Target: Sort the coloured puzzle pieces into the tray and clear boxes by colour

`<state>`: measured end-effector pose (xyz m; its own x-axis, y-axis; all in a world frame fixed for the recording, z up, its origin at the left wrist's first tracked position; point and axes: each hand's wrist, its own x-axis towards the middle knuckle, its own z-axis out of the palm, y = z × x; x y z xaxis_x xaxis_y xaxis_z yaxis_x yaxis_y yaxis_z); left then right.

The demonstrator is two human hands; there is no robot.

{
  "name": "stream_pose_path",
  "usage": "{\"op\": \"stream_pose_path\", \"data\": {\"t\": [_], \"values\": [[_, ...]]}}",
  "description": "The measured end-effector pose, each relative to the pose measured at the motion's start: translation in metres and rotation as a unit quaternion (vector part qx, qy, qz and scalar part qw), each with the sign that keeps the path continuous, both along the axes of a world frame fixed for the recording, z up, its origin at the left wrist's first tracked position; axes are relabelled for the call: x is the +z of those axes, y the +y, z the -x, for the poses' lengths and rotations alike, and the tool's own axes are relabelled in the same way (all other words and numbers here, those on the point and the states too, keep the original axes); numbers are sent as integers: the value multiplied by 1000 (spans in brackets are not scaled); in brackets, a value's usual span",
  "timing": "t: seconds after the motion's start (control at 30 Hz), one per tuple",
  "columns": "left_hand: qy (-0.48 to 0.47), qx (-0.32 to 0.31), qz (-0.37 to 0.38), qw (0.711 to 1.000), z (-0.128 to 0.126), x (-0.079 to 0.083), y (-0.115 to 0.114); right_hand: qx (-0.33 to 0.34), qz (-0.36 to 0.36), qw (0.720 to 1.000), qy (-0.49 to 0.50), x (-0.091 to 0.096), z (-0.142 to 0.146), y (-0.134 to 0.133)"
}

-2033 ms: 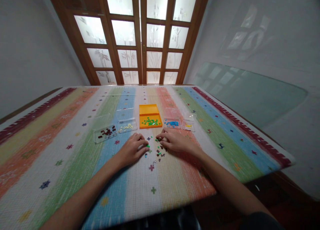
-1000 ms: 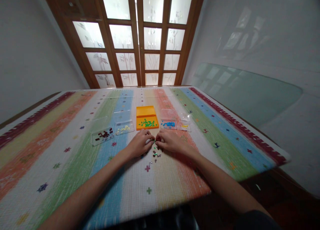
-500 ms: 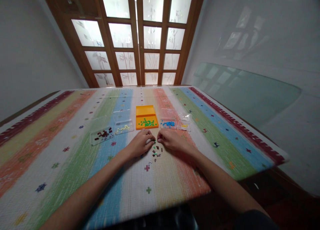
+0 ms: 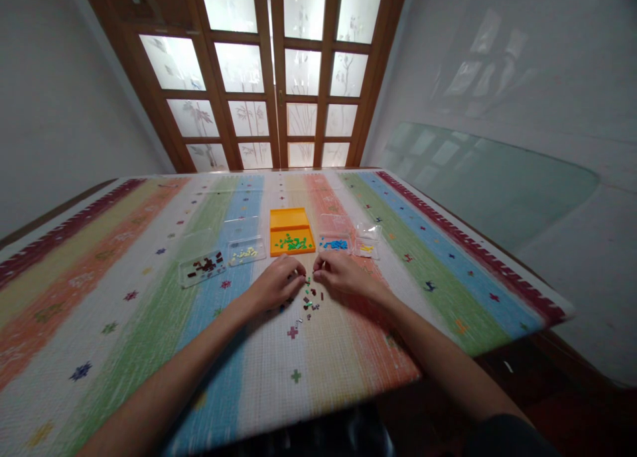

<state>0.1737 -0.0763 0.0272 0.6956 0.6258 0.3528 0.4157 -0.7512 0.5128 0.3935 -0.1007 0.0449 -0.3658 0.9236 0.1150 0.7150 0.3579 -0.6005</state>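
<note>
My left hand (image 4: 279, 282) rests low over the striped cloth, its thumb and fingers pinched together. Facing it across a narrow gap, my right hand (image 4: 341, 272) is also closed in a pinch. Whatever lies between the fingertips of either hand is too small to make out. Just below the gap is a loose scatter of tiny brown, green and grey pieces (image 4: 312, 304), which look like small building bricks. Beyond my hands stands an open orange box (image 4: 288, 217) with small green pieces (image 4: 296, 243) in it.
Left of the orange box are clear boxes of cream pieces (image 4: 245, 254) and dark brown pieces (image 4: 204, 265). On its right, others hold blue pieces (image 4: 334, 245) and yellow pieces (image 4: 366, 249). The striped tablecloth (image 4: 149, 324) covers the table; walls flank it, and glazed doors (image 4: 276, 79) stand behind.
Both hands have shifted slightly away from me, their fingertips now a bit farther up the cloth. The boxes and scattered pieces look the same.
</note>
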Motion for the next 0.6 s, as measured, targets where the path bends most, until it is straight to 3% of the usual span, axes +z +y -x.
{"op": "stream_pose_path", "data": {"t": [0.23, 0.6], "values": [[-79, 25, 32, 996, -1, 3, -7, 21, 48, 991, 122, 0, 3, 3], [-143, 16, -109, 983, -2, -5, -11, -7, 131, 951, 278, -11, 8, 5]]}}
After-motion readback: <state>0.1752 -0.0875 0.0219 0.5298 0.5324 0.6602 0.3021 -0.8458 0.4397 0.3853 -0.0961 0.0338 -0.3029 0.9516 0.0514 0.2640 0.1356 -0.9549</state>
